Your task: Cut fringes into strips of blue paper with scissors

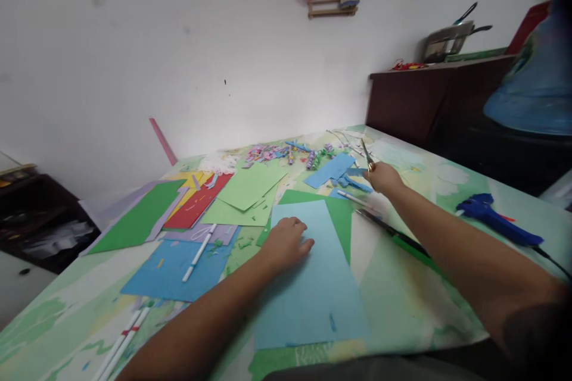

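My left hand (286,244) lies on a light blue sheet of paper (319,297), its fingers flat and the thumb apart. Further right and farther back, my right hand (385,178) is closed around a pair of scissors (367,155), whose blades point up and away from me. Scraps of blue paper (330,169) lie just left of the scissors. A darker green sheet (344,220) shows partly beneath the light blue one. Between my hands rest a white pen (353,198) and a long black-and-green tool (397,232), partly hidden by my right forearm.
Green, red and blue sheets (179,271) spread across the left side, with a white marker (199,253) on top. Curled strips (317,159) and shreds lie at the back. A blue glue gun (500,223) with a cord sits at the right. The wall bounds the table behind.
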A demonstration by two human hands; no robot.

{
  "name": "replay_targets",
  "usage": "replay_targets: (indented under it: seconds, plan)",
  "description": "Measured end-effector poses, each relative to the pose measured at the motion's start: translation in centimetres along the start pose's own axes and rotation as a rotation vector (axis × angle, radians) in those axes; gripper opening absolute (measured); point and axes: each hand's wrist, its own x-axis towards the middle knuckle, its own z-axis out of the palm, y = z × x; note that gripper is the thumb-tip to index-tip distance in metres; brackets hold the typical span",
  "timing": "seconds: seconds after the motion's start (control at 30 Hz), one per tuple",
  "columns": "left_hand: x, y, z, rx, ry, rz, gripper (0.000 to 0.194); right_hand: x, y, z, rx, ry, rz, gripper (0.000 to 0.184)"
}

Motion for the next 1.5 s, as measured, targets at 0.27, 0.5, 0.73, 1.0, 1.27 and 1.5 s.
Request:
replay_targets:
  seconds: [0.27,0.5,0.73,1.0,1.27,1.5]
  plan:
    - [-5.1,1.7,-0.8,0.322,-0.292,0.152,0.067,2.4,2.3,-1.9,-0.414,0.011,0.082,0.033]
    - [0.0,-1.5,-1.2,0.429,-0.150,-0.240,0.076,-1.5,0.3,-1.5,-0.479,-0.157,-0.136,0.037]
    - [6.0,-3.2,-1.1,0.469,-0.208,-0.256,0.072,-7.8,0.4,-0.2,-0.412,-0.140,-0.350,0.044]
    - [7.3,-3.6,-1.3,0.546,-0.222,-0.200,0.034,-9.7,4.6,-1.5,-0.399,-0.172,-0.291,0.041]
    - [14.1,-0.9,-2.6,0.518,-0.046,-0.129,0.031,-13.3,6.2,-1.5,-0.323,-0.057,-0.320,0.038]
    - [20.7,0.3,0.0,0.441,-0.059,-0.256,0.033,-20.1,8.9,-2.3,0.151,-0.364,-0.293,0.037]
